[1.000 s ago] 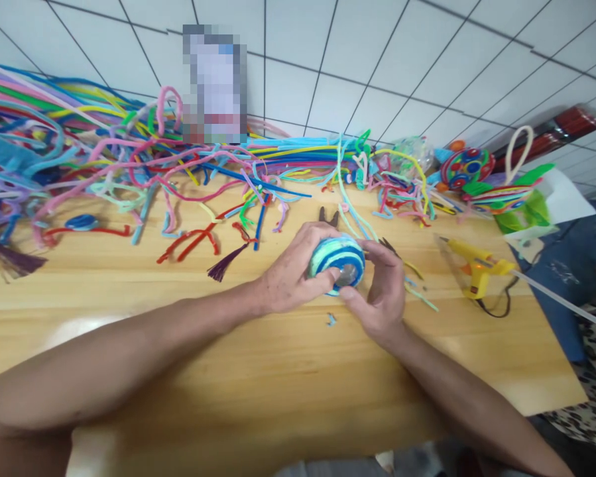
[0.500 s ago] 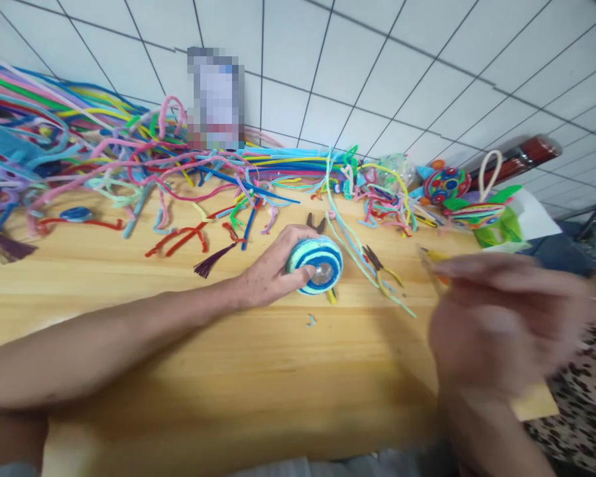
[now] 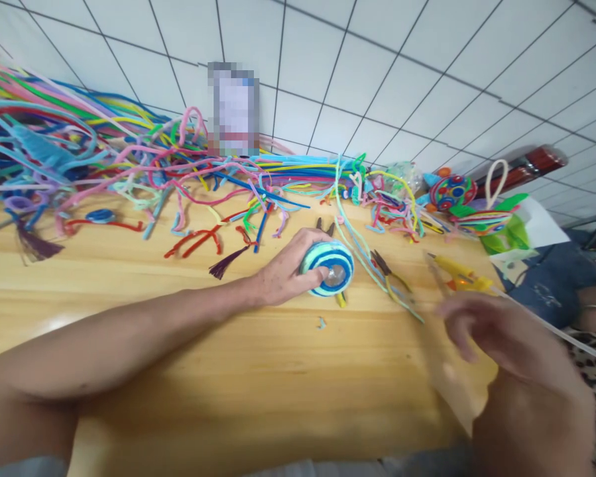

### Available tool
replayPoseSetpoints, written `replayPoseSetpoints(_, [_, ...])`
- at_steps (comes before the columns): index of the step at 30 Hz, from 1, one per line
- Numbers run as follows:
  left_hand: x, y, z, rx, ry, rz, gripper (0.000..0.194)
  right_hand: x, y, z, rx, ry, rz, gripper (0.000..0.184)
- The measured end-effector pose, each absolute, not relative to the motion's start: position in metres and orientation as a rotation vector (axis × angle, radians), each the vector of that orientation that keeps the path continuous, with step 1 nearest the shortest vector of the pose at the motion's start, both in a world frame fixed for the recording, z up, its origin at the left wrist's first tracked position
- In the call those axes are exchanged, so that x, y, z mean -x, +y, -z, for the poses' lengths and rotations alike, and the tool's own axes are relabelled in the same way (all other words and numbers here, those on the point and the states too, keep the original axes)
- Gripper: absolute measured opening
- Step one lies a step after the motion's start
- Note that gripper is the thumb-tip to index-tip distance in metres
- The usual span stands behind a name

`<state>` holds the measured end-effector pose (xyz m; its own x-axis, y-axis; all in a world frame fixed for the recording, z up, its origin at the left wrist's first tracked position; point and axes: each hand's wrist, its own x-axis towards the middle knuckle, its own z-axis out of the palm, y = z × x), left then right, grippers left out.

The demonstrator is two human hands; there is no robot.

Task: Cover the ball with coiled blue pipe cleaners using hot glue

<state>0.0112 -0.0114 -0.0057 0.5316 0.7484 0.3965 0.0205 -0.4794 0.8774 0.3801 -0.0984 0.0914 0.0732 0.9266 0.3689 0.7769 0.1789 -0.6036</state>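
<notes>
My left hand grips a round ball wound with blue, white and light green pipe cleaners, its shiny end facing me, just above the wooden table. My right hand hovers near the table's right edge, blurred, its fingers loosely curled and spread with nothing in them. It is close to a yellow glue gun lying on the table. Small pliers with yellow handles lie between the ball and the glue gun.
A big heap of coloured pipe cleaners lines the back of the table by the tiled wall. Finished colourful pieces and green paper sit at the back right. Another person's arm with a bangle shows at the far right.
My right hand let go of the ball, swung right and now lowers beside the glue gun. My left hand keeps holding the ball in place.
</notes>
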Motion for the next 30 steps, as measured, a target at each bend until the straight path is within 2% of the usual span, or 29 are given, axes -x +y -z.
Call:
replayPoseSetpoints(3, [-0.012,-0.011,0.006,-1.879,0.631,-1.031,0.049,-0.36,-0.107,-0.071,1.788,-1.693,-0.181,0.035])
replayPoseSetpoints(6, [-0.012,-0.011,0.006,-1.899,0.624,-1.022,0.047,-0.329,-0.113,-0.057,1.71,-1.695,-0.054,0.027])
replayPoseSetpoints(9, [-0.012,-0.01,0.008,-1.898,0.627,-1.042,0.047,-0.288,-0.107,-0.049,1.44,-1.952,0.033,0.042])
replayPoseSetpoints(14, [-0.014,-0.009,0.012,-1.907,0.606,-1.071,0.048,-0.232,-0.082,-0.029,1.193,-2.074,-0.036,0.065])
replayPoseSetpoints(30, [-0.011,-0.015,0.003,-1.912,0.576,-1.01,0.048,-0.217,-0.074,-0.007,1.139,-1.902,-0.254,0.058])
